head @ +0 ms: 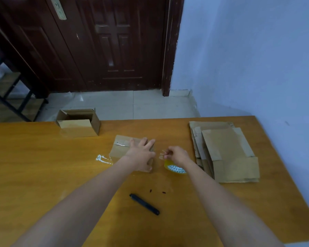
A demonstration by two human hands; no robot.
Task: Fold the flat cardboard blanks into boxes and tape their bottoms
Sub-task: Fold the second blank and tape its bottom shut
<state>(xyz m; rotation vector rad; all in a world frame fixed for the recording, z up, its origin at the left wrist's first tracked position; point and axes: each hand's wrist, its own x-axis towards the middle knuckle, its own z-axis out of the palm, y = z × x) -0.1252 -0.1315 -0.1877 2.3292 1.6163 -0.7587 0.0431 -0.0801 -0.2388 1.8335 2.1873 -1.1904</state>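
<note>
A small folded cardboard box [120, 147] lies bottom-up in the middle of the wooden table [43, 166], with a clear tape strip across its seam. My left hand [143, 154] rests spread on the box's right side and holds it down. Just right of the box, my right hand [177, 155] pinches the tape roll [174, 168], a yellowish roll with a patterned core, tilted on the table. A short stretch of clear tape runs from the roll toward the box. A stack of flat cardboard blanks [227, 152] lies at the right.
A finished open box [78, 124] stands at the table's far edge, left of centre. A black utility knife [144, 204] lies near me on the table. A crumpled bit of clear tape [103, 159] sits left of the box. Wall at right, dark door behind.
</note>
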